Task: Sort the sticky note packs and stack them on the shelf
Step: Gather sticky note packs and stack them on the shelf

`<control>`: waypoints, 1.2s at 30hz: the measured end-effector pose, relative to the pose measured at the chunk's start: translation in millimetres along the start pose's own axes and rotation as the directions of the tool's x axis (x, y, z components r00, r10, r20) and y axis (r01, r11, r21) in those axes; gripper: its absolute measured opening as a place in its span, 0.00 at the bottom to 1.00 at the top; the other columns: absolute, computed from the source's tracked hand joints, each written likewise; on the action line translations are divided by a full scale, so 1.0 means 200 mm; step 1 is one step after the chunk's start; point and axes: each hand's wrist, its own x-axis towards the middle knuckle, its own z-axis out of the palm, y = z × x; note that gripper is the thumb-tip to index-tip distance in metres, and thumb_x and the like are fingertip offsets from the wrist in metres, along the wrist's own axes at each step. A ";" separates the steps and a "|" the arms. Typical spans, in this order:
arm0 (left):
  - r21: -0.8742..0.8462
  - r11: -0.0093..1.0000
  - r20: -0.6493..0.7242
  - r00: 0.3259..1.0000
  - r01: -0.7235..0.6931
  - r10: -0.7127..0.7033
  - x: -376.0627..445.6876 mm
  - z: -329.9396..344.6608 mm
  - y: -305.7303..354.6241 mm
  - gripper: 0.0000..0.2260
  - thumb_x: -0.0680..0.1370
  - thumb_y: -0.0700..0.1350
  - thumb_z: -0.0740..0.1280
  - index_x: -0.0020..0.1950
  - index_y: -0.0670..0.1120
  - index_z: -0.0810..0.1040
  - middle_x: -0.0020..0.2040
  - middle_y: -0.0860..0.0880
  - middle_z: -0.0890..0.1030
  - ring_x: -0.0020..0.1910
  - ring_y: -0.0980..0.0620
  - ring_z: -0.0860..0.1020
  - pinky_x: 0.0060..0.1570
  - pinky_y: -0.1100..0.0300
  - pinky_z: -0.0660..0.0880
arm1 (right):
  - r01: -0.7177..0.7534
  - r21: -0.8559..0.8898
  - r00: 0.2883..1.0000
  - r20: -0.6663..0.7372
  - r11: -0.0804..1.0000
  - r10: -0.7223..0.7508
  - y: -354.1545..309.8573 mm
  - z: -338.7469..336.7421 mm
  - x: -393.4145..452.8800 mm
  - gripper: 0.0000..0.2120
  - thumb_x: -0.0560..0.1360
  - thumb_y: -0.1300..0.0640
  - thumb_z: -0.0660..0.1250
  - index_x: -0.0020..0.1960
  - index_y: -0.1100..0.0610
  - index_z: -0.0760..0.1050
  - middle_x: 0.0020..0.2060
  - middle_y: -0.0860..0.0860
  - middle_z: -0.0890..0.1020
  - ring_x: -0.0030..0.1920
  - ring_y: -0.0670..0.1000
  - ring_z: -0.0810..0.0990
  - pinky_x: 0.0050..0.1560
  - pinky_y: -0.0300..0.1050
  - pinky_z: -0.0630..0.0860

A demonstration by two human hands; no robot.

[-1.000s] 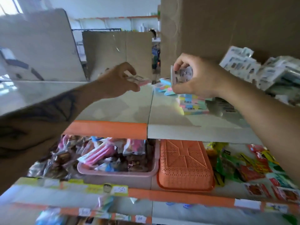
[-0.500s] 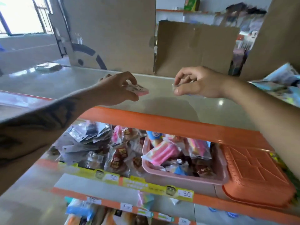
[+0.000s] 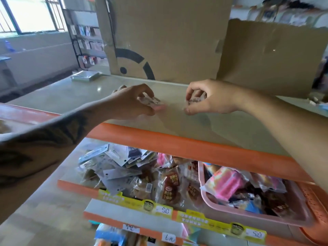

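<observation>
Pink basket (image 3: 255,220) w/ snacks sits low in front. Above it, over the shelf (image 3: 177,132), left hand (image 3: 131,102) pinches 1 sticky note pack (image 3: 153,102); right hand (image 3: 209,98), fingers curled, pinches another pack (image 3: 194,100). Cardboard (image 3: 166,36) stands behind.

The shelf (image 3: 204,125) under the fingers (image 3: 149,94) has a smooth, pale, glossy top that mirrors the light, edged along the front with a smooth orange plastic strip (image 3: 195,150). Behind the fingers stand matt brown cardboard sheets (image 3: 168,32), one with a ragged torn edge. The small pack (image 3: 152,102) pinched in the left fingers looks wrapped in shiny clear film; so does the pack (image 3: 194,101) in the right fingers. Below the fingers, snack packets (image 3: 168,187) lie in crinkled, glossy plastic wrap, some inside a smooth pink plastic tray (image 3: 257,219). Paper price labels (image 3: 255,234) look matt.
</observation>
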 end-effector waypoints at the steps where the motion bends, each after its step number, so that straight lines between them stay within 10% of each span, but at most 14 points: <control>1: 0.011 1.000 0.008 1.000 -0.005 0.005 0.01 0.00 -0.02 0.24 0.56 0.69 0.68 0.51 0.70 0.73 0.58 0.55 0.78 0.62 0.45 0.72 0.64 0.47 0.71 | 0.009 -0.030 1.000 -0.002 1.000 -0.010 -0.01 0.01 0.03 0.21 0.65 0.33 0.76 0.52 0.43 0.77 0.49 0.43 0.82 0.48 0.47 0.81 0.54 0.48 0.78; 9: 0.192 0.979 0.123 0.991 -0.072 0.048 0.06 -0.07 0.00 0.32 0.61 0.79 0.65 0.61 0.69 0.72 0.59 0.60 0.81 0.62 0.51 0.75 0.66 0.47 0.67 | 0.055 -0.046 0.998 -0.011 0.997 -0.055 0.00 -0.03 0.17 0.22 0.62 0.30 0.74 0.50 0.40 0.78 0.51 0.41 0.82 0.52 0.46 0.81 0.58 0.52 0.79; 14: 0.223 0.960 -0.090 0.977 -0.168 0.191 0.11 -0.04 0.10 0.30 0.66 0.72 0.71 0.65 0.63 0.76 0.65 0.59 0.80 0.65 0.54 0.76 0.66 0.51 0.71 | 0.059 0.131 0.997 0.045 0.990 -0.065 0.04 -0.08 0.24 0.28 0.61 0.29 0.74 0.46 0.50 0.81 0.44 0.49 0.82 0.46 0.52 0.82 0.44 0.56 0.85; 22: -0.024 0.938 -0.234 0.915 -0.345 0.330 0.18 0.00 0.14 0.09 0.74 0.50 0.77 0.44 0.65 0.81 0.44 0.66 0.83 0.48 0.67 0.81 0.50 0.70 0.76 | -0.098 0.497 0.962 0.271 0.862 -0.047 0.05 -0.16 0.26 0.25 0.67 0.37 0.72 0.55 0.53 0.85 0.54 0.63 0.82 0.49 0.60 0.84 0.45 0.54 0.83; 27: -0.375 0.882 -0.228 0.951 -0.286 0.211 0.20 -0.04 0.07 0.04 0.75 0.43 0.77 0.50 0.48 0.88 0.45 0.55 0.88 0.48 0.53 0.86 0.54 0.51 0.83 | -0.189 0.669 0.947 0.317 0.719 -0.046 0.02 -0.19 0.28 0.25 0.72 0.38 0.66 0.61 0.53 0.83 0.54 0.65 0.83 0.51 0.64 0.84 0.47 0.54 0.82; 31: -0.530 0.819 -0.234 0.966 -0.222 0.111 0.24 -0.10 -0.04 0.01 0.75 0.42 0.76 0.44 0.47 0.88 0.46 0.49 0.88 0.49 0.47 0.86 0.56 0.49 0.82 | -0.051 0.754 0.998 0.055 0.654 0.014 -0.06 -0.11 0.33 0.22 0.72 0.47 0.72 0.63 0.54 0.77 0.51 0.61 0.84 0.44 0.62 0.85 0.44 0.57 0.83; 36: -0.703 0.687 -0.215 0.976 -0.185 0.043 0.24 -0.20 -0.17 0.09 0.72 0.41 0.76 0.50 0.39 0.87 0.47 0.39 0.86 0.49 0.34 0.84 0.55 0.47 0.82 | 0.047 0.474 0.921 -0.362 0.879 0.146 -0.24 0.03 0.38 0.26 0.67 0.41 0.78 0.55 0.46 0.66 0.62 0.47 0.78 0.51 0.52 0.85 0.45 0.60 0.84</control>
